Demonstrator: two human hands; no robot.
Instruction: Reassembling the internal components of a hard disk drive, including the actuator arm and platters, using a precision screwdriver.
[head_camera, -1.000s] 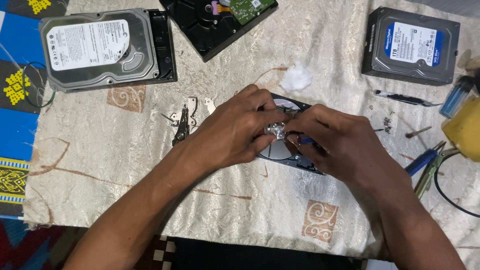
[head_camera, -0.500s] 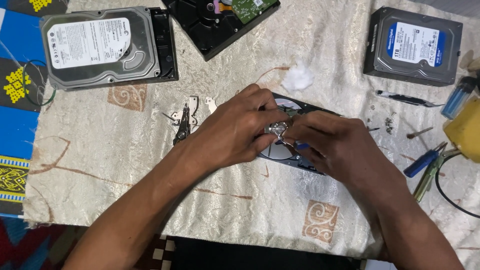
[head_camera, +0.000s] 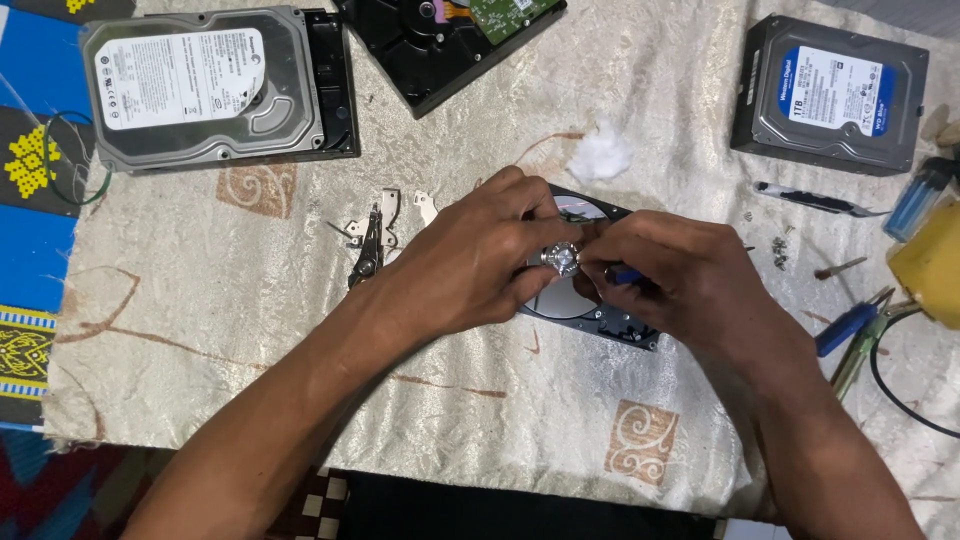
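Note:
An opened hard drive (head_camera: 600, 318) with a shiny platter lies on the cream cloth (head_camera: 300, 340) in the middle. My left hand (head_camera: 470, 260) rests over its left side, fingers steadying the silver spindle hub (head_camera: 562, 259). My right hand (head_camera: 680, 275) covers the right side and grips a small blue-handled screwdriver (head_camera: 628, 277) whose tip points at the hub. Most of the drive is hidden under both hands.
A closed drive with a white label (head_camera: 205, 85) lies top left, a black drive with a green board (head_camera: 450, 40) top middle, a blue-labelled drive (head_camera: 828, 95) top right. Removed metal parts (head_camera: 375, 235), cotton (head_camera: 600, 155), screws (head_camera: 778, 245), tools (head_camera: 850, 325) and a yellow object (head_camera: 930, 265) lie around.
Both hands stayed over the open drive; the fingers shifted slightly around the spindle hub. Nothing else moved.

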